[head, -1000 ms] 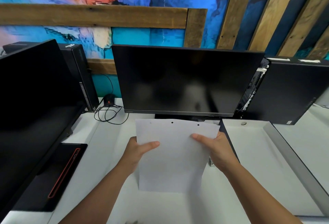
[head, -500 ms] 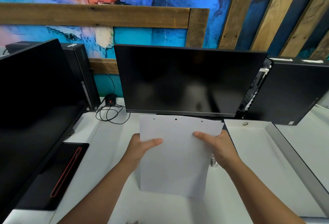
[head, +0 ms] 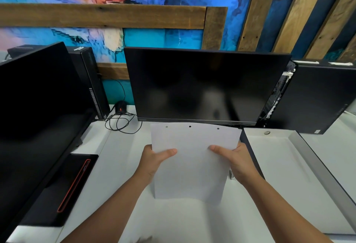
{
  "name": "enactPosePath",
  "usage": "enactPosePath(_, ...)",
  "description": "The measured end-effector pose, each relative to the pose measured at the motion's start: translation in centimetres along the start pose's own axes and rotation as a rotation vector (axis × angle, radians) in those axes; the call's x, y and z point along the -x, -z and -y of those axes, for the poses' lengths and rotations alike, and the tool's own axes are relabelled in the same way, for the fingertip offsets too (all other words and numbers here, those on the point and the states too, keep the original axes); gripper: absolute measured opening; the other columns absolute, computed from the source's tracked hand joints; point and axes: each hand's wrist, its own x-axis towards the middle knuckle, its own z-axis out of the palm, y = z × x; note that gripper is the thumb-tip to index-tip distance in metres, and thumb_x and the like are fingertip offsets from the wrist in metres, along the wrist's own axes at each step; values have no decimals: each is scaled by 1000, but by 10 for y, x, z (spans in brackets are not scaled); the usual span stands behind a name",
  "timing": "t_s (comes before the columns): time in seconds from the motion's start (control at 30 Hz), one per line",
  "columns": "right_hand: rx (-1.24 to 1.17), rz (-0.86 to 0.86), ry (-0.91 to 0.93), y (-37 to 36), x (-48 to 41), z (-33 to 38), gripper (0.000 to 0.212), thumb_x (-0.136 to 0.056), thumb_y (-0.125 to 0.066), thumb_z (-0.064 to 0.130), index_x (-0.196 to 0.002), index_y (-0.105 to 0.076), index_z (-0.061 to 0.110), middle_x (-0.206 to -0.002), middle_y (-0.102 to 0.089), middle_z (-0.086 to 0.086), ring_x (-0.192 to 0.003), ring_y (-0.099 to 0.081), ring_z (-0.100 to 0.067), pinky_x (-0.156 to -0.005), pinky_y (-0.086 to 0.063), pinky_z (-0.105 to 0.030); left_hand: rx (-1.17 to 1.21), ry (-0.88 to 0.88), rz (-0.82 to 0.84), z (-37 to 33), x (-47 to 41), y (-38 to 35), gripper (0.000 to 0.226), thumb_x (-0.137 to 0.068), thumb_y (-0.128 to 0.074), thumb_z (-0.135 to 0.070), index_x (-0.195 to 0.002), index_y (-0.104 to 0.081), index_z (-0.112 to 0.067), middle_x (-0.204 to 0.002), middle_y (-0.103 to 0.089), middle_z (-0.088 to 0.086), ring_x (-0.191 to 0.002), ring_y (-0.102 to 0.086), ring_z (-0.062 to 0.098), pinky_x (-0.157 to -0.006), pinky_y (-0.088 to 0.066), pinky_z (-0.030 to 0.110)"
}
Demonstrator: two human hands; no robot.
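Both thumbs press on the face of a white rectangular sheet of paper with three punched holes [head: 190,158] along its top edge; the remaining fingers are hidden behind it. The left hand [head: 154,159] pinches the left edge, the right hand [head: 235,160] the right, holding the sheet upright above the white desk [head: 119,165], before the dark flat monitor [head: 202,84]. The sheet looks ready for placing; next it likely needs lowering, perhaps toward the open white binder [head: 279,165] beside it.

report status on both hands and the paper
Left hand and right hand both grip the punched paper by its sides, thumbs on front. Holes along its top edge. Monitor just beyond that edge.
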Motion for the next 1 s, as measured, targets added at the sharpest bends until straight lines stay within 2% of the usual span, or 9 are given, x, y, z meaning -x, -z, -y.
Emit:
enactPosePath(0.07,-1,1,6,0,-1,2,21,-70,-80,8,-91,-75,9,-93,-76,-6,-85,-72,-23,-72,-55,-32,6,-19,0,-2,-1,0,21,-54,-79,-14,-75,-75,-13,-84,-76,8,-79,-71,25,-78,-57,36)
enactPosePath(0.17,8,11,17,0,-6,5,35,-63,-78,19,-95,-74,6,-95,-76,-8,-86,-72,-24,-71,-55,-31,-8,-34,9,-1,-2,1,26,-55,-78,-14,-80,-73,-13,-85,-76,5,-79,-71,21,-77,-57,33)
enactPosePath(0.33,-21,-21,3,-1,-6,-7,15,-73,-77,3,-80,-76,16,-88,-76,-3,-82,-73,-21,-71,-56,-32,-58,43,-11,18,-1,2,29,-52,-80,-16,-80,-74,-15,-81,-76,1,-76,-72,18,-74,-55,30)
enactPosePath(0.5,-30,-16,-55,2,-8,-21,17,-74,-76,4,-82,-77,19,-95,-76,-7,-89,-72,-28,-84,-55,-42,-72,54,-14,25,-6,2,23,-62,-84,-4,-81,-73,-13,-80,-76,1,-77,-72,17,-75,-54,30)
enactPosePath(0.57,-35,-24,-62,2,-10,-23,18,-73,-78,5,-85,-77,17,-96,-75,-7,-90,-72,-28,-83,-55,-42,-78,47,-8,23,-8,0,21,-66,-83,-2,-82,-72,-12,-80,-76,0,-77,-72,17,-75,-54,30)
enactPosePath(0.7,-15,8,-91,6,-14,-27,22,-66,-82,11,-87,-76,14,-96,-75,-8,-89,-72,-27,-80,-56,-39,-53,38,-16,21,-14,3,32,-54,-83,-16,-85,-73,-11,-87,-76,5,-83,-73,21,-79,-55,33)
enactPosePath(0.9,12,37,-216,9,-10,-54,36,-62,-79,18,-95,-73,4,-97,-74,-15,-91,-70,-35,-83,-56,-44,-52,74,-25,25,-25,3,20,-70,-80,-4,-86,-73,-14,-83,-76,0,-82,-72,20,-78,-55,33)
enactPosePath(1.0,16,33,-240,10,-16,-57,38,-63,-79,21,-95,-72,3,-95,-74,-16,-88,-71,-35,-83,-57,-45,-50,120,-12,28,-29,4,28,-66,-83,-9,-92,-72,-14,-92,-76,5,-88,-72,22,-82,-54,36)
